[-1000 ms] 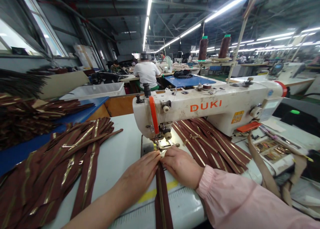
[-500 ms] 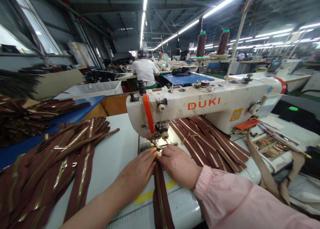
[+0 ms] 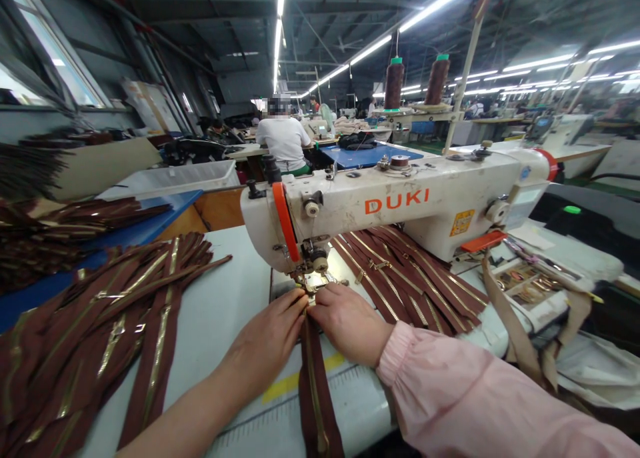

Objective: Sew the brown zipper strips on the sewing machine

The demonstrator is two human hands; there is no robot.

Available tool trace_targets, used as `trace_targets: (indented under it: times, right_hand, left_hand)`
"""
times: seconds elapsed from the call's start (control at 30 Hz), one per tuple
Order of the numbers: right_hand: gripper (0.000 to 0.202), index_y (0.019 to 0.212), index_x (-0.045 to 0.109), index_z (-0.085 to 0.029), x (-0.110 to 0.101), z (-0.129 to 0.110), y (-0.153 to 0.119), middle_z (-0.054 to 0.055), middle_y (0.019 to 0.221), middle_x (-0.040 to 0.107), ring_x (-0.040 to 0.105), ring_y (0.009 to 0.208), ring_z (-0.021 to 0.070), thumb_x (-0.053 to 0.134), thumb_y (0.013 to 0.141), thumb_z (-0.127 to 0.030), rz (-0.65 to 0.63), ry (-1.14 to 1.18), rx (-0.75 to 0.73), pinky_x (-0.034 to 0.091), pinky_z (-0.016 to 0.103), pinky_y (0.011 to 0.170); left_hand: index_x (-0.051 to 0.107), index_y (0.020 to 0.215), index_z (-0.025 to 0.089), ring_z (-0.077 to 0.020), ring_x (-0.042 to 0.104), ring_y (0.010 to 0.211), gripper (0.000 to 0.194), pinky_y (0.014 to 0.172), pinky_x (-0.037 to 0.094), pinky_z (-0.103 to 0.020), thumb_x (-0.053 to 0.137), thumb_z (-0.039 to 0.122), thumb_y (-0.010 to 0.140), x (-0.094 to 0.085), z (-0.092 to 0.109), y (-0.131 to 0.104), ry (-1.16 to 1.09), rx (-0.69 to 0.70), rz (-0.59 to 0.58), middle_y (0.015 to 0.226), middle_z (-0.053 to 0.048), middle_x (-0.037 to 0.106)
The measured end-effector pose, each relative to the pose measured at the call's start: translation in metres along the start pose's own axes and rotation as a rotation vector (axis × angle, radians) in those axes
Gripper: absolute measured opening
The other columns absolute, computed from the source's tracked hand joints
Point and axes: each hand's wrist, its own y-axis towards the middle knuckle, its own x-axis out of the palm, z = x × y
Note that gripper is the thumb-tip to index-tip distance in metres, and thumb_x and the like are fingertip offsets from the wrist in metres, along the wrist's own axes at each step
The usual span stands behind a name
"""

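A brown zipper with gold teeth runs from the table's near edge up to the sewing machine. Both hands hold its far end, just in front of the lit presser foot. My left hand is closed on the zipper's left side, fingertips pinched at the end. From the right, my right hand grips the same end with curled fingers, its fingertips close to the left ones. The zipper's end under the fingers is partly hidden.
A heap of brown zippers covers the left side of the table. More zippers lie spread under the machine arm. At right stands a parts tray with small metal pieces. A person in a white shirt sits farther back.
The view has shifted slightly, so the machine and table appear a little farther left. Both hands keep their hold on the zipper by the presser foot.
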Motion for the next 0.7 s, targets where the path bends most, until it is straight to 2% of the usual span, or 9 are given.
trace_targets:
  times: [0.13, 0.43, 0.7]
  right_hand:
    - [0.011, 0.084, 0.063, -0.014, -0.0020, -0.0006, -0.0002, 0.005, 0.085, 0.057, 0.046, 0.084, 0.0198, 0.053, 0.089, -0.014, 0.006, -0.013, -0.002, 0.040, 0.032, 0.074]
    - [0.012, 0.086, 0.062, -0.014, 0.0017, 0.0001, 0.0000, 0.006, 0.084, 0.057, 0.046, 0.083, 0.0197, 0.051, 0.090, -0.015, 0.011, 0.007, -0.006, 0.039, 0.031, 0.072]
    - [0.012, 0.086, 0.063, -0.014, 0.0013, 0.0009, 0.0010, 0.007, 0.086, 0.057, 0.047, 0.085, 0.0206, 0.051, 0.090, -0.015, 0.005, 0.005, 0.014, 0.041, 0.032, 0.073]
  left_hand:
    - [0.061, 0.110, 0.014, -0.0258, 0.063, 0.097, 0.034, 0.084, 0.055, -0.042, 0.033, 0.024, 0.093, -0.0011, 0.0043, -0.0012, -0.036, -0.039, 0.068, 0.106, -0.013, 0.064]
    - [0.063, 0.107, 0.018, -0.0219, 0.063, 0.087, 0.030, 0.078, 0.056, -0.038, 0.039, 0.015, 0.089, -0.0051, 0.0051, 0.0022, -0.154, -0.058, 0.014, 0.097, -0.009, 0.063]
    - [0.062, 0.104, 0.017, -0.0230, 0.063, 0.090, 0.029, 0.080, 0.056, -0.040, 0.037, 0.018, 0.091, -0.0050, 0.0066, 0.0023, -0.129, -0.052, 0.031, 0.099, -0.009, 0.064]
